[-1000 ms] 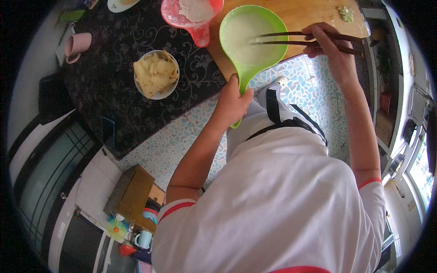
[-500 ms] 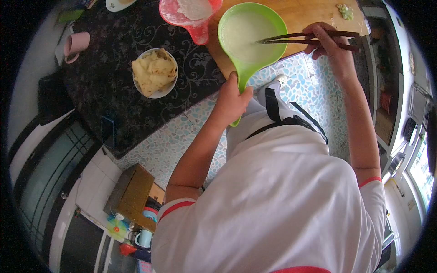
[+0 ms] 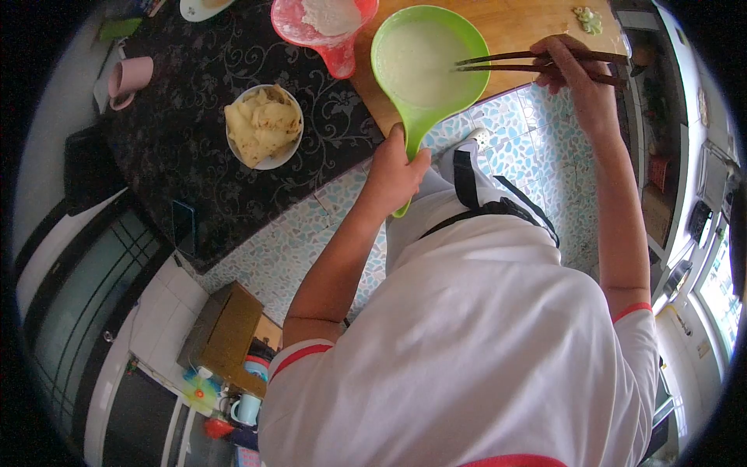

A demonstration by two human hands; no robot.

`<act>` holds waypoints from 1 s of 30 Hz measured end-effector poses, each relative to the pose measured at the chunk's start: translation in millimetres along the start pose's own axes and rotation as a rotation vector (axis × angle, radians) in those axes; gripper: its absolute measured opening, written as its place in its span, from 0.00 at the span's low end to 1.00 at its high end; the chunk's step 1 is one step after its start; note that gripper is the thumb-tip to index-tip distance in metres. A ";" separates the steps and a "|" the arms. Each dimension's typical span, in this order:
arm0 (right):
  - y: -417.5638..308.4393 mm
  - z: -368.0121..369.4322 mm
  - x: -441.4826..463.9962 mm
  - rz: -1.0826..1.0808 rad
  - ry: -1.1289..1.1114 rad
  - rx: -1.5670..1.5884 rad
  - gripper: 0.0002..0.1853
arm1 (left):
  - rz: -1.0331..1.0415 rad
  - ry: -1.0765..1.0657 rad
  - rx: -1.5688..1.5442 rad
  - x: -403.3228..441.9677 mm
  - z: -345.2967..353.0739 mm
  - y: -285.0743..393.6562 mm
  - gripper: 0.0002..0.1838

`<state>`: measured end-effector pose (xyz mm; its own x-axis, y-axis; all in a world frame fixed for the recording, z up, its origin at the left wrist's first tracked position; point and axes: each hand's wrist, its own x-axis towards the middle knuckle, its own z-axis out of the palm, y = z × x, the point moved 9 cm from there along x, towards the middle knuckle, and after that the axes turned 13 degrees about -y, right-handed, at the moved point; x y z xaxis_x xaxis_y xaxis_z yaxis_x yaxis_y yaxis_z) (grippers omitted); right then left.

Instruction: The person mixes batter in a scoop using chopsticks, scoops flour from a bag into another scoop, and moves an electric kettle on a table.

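Note:
My left hand (image 3: 395,173) is wrapped round the handle of a green ladle-shaped scoop (image 3: 418,117), with the thumb along the top of the handle. Pale, milky batter (image 3: 424,62) with small bubbles fills much of its bowl. A pair of dark chopsticks (image 3: 513,62) is gripped in my right hand (image 3: 572,66), to the right of the scoop. Their tips, slightly apart, reach over the right side of the bowl; whether they touch the batter I cannot tell.
On the dark patterned tablecloth (image 3: 327,117) stand a bowl of folded flatbread (image 3: 264,124), a pink mug (image 3: 131,78) and a phone (image 3: 184,226). A red scoop of flour (image 3: 336,58) sits behind, beside a wooden board (image 3: 529,19) with chopped greens (image 3: 589,20).
The chopsticks and my right hand have shifted a little to the right, so the tips lie nearer the bowl's right side. My left hand and the green scoop have hardly moved.

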<state>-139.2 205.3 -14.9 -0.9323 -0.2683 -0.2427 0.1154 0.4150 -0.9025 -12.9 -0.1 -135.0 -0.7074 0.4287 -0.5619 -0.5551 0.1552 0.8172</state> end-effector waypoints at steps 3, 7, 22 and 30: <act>12.5 20.9 0.3 0.040 -0.071 0.059 0.13 | -0.001 0.004 0.016 -1.0 0.5 2.9 0.15; 7.0 13.5 -4.6 0.095 -0.017 -0.060 0.12 | 0.012 -0.001 0.004 -0.6 -0.5 2.4 0.14; -9.9 5.2 -4.8 0.071 -0.056 -0.010 0.13 | -0.011 0.015 0.016 -1.8 -0.7 2.2 0.15; -13.1 30.5 -6.8 0.063 -0.144 -0.077 0.12 | -0.008 0.010 0.018 -0.1 -1.5 1.1 0.15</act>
<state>-123.9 175.2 -12.3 -0.8646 -0.3594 -0.3512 0.1402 0.4986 -0.8554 -14.1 -1.3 -134.2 -0.7077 0.4182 -0.5694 -0.5526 0.1744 0.8150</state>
